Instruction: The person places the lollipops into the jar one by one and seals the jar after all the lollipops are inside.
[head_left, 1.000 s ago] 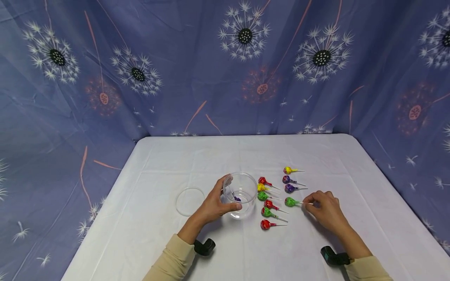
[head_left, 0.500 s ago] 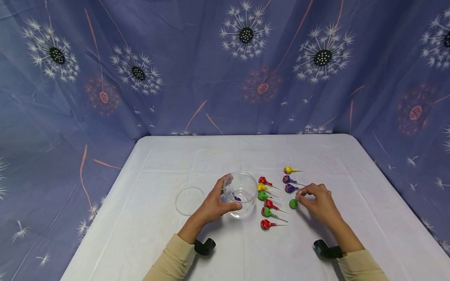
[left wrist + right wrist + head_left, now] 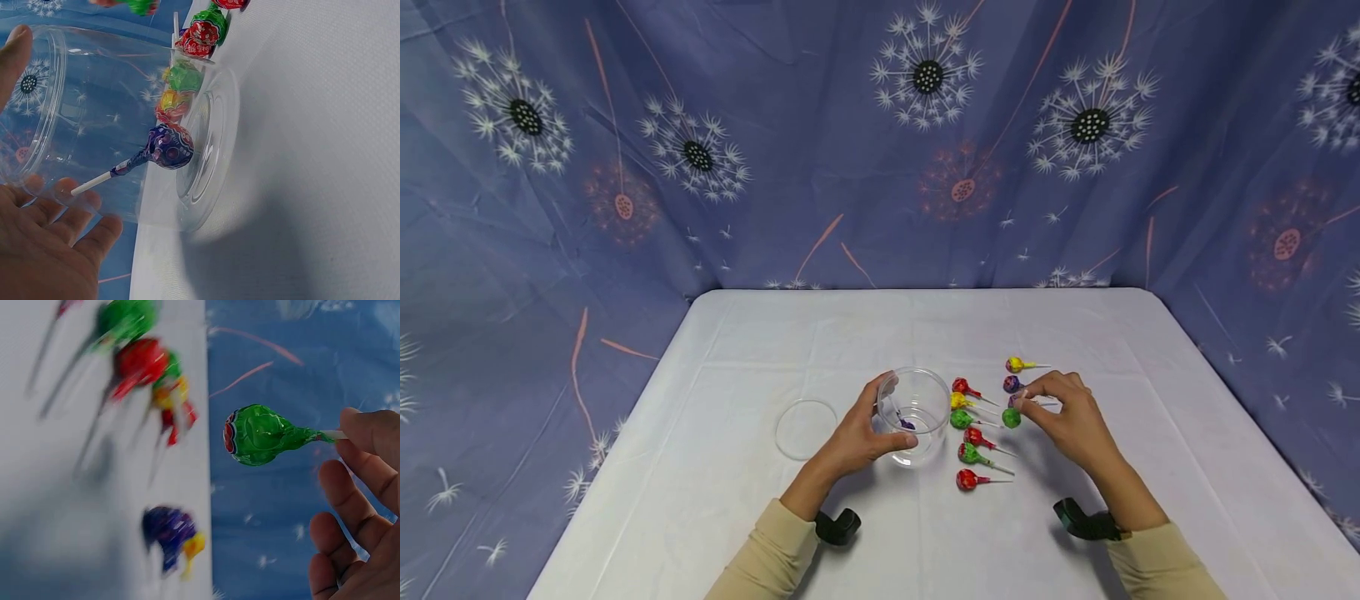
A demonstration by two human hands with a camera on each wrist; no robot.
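Note:
My left hand (image 3: 853, 433) grips a clear plastic jar (image 3: 931, 437) round its side, thumb in front and fingers behind. One purple-wrapped lollipop (image 3: 170, 146) leans inside the jar, its stick against the wall, as the left wrist view shows. To the right of the jar, my right hand (image 3: 1075, 417) pinches a green lollipop (image 3: 255, 435) by its white stick between thumb and forefinger. Its wrapped head hangs above the table, wrapper downward in the head view. Behind that hand lies a purple lollipop (image 3: 1011, 383); another is mostly covered by the fingers.
Beside the jar lies a loose column of red, yellow and green lollipops, among them a red one (image 3: 967, 480) nearest me. A yellow lollipop (image 3: 1015, 364) lies farther back. Left of the jar is a clear round lid (image 3: 777, 433) on the white-covered table (image 3: 760, 333).
My right hand has picked the green lollipop up off the table by its stick and moved it left and away from me, toward the jar. My left hand and the jar have stayed put.

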